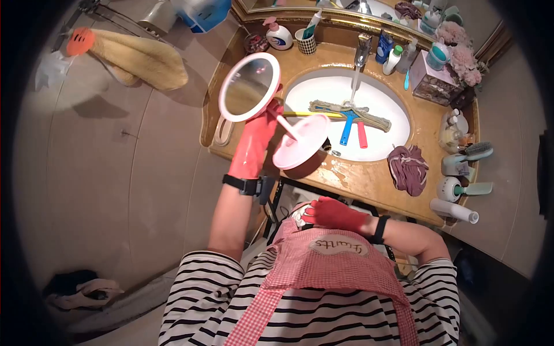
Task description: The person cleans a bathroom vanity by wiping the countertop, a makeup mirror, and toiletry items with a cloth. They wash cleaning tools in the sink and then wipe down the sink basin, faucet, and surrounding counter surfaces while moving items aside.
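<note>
My left hand (261,130), in a red rubber glove, grips a pink stand mirror (249,87) by its stem, just below the round glass. The mirror is tilted in the air, and its round pink base (301,141) hangs over the counter's front edge. Lower down, my right hand (337,214), also in a red glove, is at the front of the red checked apron (334,271). Its fingers are closed on a whitish crumpled cloth (300,215) that is partly hidden.
Water runs from the tap (362,49) into the sink (392,109), where a squeegee (348,127) lies. A purple cloth (408,169) and several bottles line the counter's right. A soap pump (279,36) and checked cup (306,43) stand behind. A yellow towel (141,57) hangs left.
</note>
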Demonstrator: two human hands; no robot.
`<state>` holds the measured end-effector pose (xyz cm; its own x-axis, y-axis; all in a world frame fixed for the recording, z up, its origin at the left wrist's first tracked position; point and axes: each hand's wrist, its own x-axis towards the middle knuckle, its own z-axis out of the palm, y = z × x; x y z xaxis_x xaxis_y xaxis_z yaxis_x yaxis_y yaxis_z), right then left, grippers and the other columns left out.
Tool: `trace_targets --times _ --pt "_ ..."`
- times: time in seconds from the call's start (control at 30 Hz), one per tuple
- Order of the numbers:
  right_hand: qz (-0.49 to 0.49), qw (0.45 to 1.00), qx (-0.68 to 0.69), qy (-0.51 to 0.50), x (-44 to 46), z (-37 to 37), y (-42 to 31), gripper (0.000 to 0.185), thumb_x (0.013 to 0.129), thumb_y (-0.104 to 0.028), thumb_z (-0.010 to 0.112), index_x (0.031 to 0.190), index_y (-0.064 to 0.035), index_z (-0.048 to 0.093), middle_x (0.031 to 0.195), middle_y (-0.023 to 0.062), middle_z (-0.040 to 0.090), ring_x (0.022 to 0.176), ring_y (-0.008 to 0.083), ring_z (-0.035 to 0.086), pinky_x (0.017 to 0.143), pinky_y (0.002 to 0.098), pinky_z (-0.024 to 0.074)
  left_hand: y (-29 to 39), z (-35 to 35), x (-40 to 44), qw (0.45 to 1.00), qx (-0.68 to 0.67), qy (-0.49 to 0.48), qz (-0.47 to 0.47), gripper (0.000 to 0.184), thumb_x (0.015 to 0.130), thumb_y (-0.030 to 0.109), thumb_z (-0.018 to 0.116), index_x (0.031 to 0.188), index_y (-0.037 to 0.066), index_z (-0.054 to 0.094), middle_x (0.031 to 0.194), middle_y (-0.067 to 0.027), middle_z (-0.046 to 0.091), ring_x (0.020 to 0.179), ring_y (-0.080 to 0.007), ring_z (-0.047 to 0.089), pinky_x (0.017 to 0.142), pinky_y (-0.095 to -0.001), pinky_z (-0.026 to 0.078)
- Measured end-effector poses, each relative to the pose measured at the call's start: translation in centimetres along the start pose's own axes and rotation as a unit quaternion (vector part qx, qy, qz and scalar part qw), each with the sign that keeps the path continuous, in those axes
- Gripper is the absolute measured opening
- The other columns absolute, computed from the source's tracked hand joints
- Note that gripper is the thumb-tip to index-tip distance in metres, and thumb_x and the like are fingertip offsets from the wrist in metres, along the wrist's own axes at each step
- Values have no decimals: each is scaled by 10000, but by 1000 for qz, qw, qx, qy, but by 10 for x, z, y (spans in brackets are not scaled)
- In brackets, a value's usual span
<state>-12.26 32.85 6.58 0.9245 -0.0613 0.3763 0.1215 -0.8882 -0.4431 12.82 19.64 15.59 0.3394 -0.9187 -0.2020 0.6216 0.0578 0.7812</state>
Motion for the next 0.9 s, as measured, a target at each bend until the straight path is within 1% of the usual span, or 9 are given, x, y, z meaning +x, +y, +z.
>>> trace_targets --times 0.07,0.1,0.2,0.27,0.47,0.6,0.7,0.77,0.9 --pt "-68 938 -329 -84 -1 69 10 188 847 -145 473 996 -91 576 868 63 563 892 254 535 797 353 441 -11 -11 26 971 -192 -43 -138 252 947 190 522 1072 -22 578 757 3 548 498 -47 346 476 -198 346" --pt "-132 764 -611 -157 -2 92 15 165 820 -139 495 944 -78 586 890 69 577 924 248 534 820 343 430 -19 -17 36 961 -227 -20 -155 225 961 185 501 1066 6 588 851 -22 581 513 -41 352 467 -192 330" --pt "105 952 -104 -268 44 -6 -13 168 720 -187 564 815 -66 632 776 100 601 878 276 584 710 348 459 -21 -11 30 987 -96 29 -122 152 950 156 497 937 22 567 692 -13 528 524 -64 398 463 -215 342" --pt "77 990 117 30 25 -12 -3 205 624 -136 659 823 -91 681 799 106 604 899 314 584 804 399 469 -33 -42 27 992 96 54 -69 102 930 114 507 922 33 568 798 -33 577 556 -105 433 480 -239 367" --pt "357 622 582 384 25 -108 -43 761 715 -125 655 1402 -6 351 1393 124 458 1194 233 514 1016 384 418 17 -36 -29 970 172 -136 -106 272 875 129 587 1130 36 556 1032 -92 599 866 -192 613 798 -321 493" --pt "353 689 352 526 96 -146 -38 612 750 -7 616 1335 -7 435 1251 141 553 1101 193 577 910 337 489 7 -27 -25 953 178 -239 -54 286 874 134 588 1141 35 555 1058 -96 590 882 -200 610 822 -328 490" --pt "219 913 10 343 157 -96 18 619 758 -211 746 1322 -130 504 1411 170 424 1288 360 420 1077 492 304 1 -35 -45 950 164 -264 -29 296 874 139 589 1149 35 555 1077 -100 583 895 -206 608 841 -333 487" --pt "228 915 -106 316 189 -108 13 655 756 -462 663 1352 -236 510 1434 154 403 1344 441 296 1114 535 182 5 -39 -60 946 180 -270 8 303 873 142 590 1154 35 554 1090 -102 578 903 -210 607 853 -337 485" --pt "253 795 140 534 195 -105 64 505 749 -247 690 1219 -99 580 1275 180 524 1202 421 430 1033 485 322 15 -26 -61 885 362 -261 129 317 872 148 591 1165 34 554 1116 -107 568 919 -219 604 877 -344 481"
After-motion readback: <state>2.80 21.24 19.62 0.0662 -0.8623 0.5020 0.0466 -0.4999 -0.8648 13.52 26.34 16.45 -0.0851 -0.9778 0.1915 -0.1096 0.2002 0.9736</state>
